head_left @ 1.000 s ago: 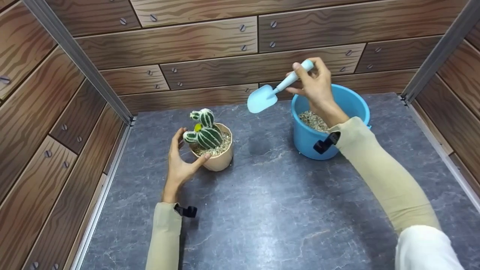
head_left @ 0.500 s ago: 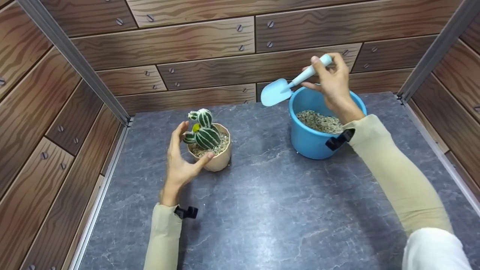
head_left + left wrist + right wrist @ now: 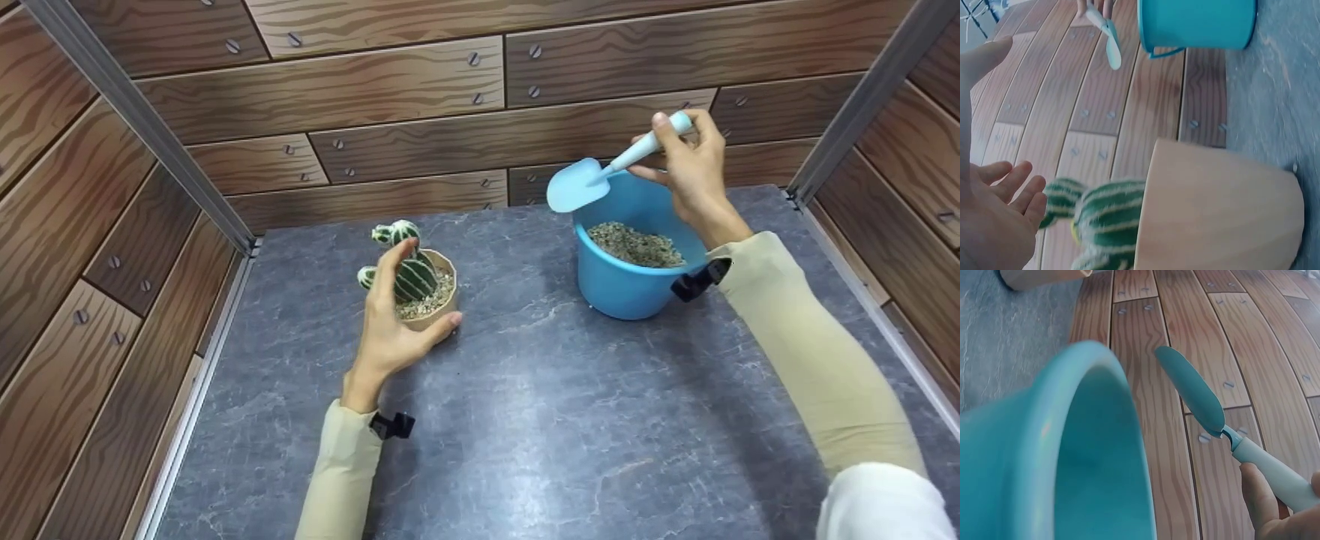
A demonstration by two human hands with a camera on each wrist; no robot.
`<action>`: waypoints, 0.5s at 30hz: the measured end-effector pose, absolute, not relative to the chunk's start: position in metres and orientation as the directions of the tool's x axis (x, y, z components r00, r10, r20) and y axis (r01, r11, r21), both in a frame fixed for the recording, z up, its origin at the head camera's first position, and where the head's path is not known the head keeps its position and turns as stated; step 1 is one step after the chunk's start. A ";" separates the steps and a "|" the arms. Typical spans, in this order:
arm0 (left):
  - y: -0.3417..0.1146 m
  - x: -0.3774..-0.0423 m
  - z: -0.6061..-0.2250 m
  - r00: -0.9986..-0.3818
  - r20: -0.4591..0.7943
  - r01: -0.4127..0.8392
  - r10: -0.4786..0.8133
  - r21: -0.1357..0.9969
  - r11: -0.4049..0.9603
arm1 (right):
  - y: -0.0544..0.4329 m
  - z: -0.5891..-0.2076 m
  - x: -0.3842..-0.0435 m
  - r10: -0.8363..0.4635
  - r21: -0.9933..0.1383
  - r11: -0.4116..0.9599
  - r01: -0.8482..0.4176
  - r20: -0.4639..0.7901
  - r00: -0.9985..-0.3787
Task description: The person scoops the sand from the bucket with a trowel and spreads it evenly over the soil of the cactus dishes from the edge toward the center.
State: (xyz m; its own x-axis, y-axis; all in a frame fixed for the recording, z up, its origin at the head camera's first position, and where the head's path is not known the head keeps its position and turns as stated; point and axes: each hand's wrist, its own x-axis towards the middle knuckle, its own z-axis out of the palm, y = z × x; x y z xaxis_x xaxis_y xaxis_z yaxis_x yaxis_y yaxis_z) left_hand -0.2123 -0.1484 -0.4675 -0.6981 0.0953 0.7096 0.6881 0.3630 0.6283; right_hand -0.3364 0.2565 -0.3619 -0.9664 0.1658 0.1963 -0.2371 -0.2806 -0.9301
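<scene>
My right hand (image 3: 694, 169) grips the white handle of a light-blue hand trowel (image 3: 579, 186), which is held above the left rim of a blue bucket (image 3: 626, 289). Coarse gravel (image 3: 636, 245) lies inside that bucket. In the right wrist view the trowel (image 3: 1193, 391) points away beyond the bucket's rim. My left hand (image 3: 394, 330) is spread above and in front of a beige pot (image 3: 450, 289) holding a green striped cactus (image 3: 414, 279) in gravel. Seen from the left wrist, its fingers are apart from the pot (image 3: 1219, 208) and hold nothing.
A grey marbled tabletop (image 3: 517, 420) carries the pot at left and the bucket at right. Wood-patterned panels (image 3: 405, 90) close off the back and both sides, with metal profiles (image 3: 180, 142) at the corners.
My right hand has carried the trowel rightward, from between pot and bucket to the bucket's rim. The left hand has left the pot's side and shifted right, now partly covering the cactus.
</scene>
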 end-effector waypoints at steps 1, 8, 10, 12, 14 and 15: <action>-0.145 -0.213 -0.467 -0.700 0.706 0.689 0.107 0.627 0.363 | 0.258 -0.362 -0.337 0.168 -0.931 -0.278 -0.235 0.194 -0.966; -0.120 -0.221 -0.462 -0.705 0.680 0.698 0.203 0.613 0.371 | 0.271 -0.364 -0.337 0.194 -0.935 -0.288 -0.208 0.156 -0.968; -0.114 -0.225 -0.461 -0.709 0.670 0.697 0.220 0.617 0.366 | 0.275 -0.364 -0.337 0.201 -0.933 -0.295 -0.206 0.150 -0.968; -0.108 -0.230 -0.460 -0.712 0.661 0.695 0.236 0.618 0.367 | 0.278 -0.364 -0.338 0.206 -0.935 -0.287 -0.206 0.150 -0.967; -0.101 -0.234 -0.460 -0.715 0.654 0.694 0.249 0.618 0.371 | 0.281 -0.363 -0.338 0.211 -0.939 -0.275 -0.205 0.149 -0.966; -0.098 -0.236 -0.460 -0.716 0.650 0.693 0.255 0.617 0.373 | 0.282 -0.363 -0.338 0.212 -0.939 -0.276 -0.203 0.147 -0.966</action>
State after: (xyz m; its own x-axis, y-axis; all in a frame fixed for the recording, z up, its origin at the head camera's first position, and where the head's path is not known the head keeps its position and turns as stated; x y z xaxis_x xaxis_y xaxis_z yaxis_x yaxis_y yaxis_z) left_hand -0.2364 -0.0975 -0.4599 -0.7158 0.2548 0.6501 0.6931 0.3726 0.6171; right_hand -0.3385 0.2818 -0.3628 -0.9662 0.2122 0.1467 -0.2033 -0.2761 -0.9394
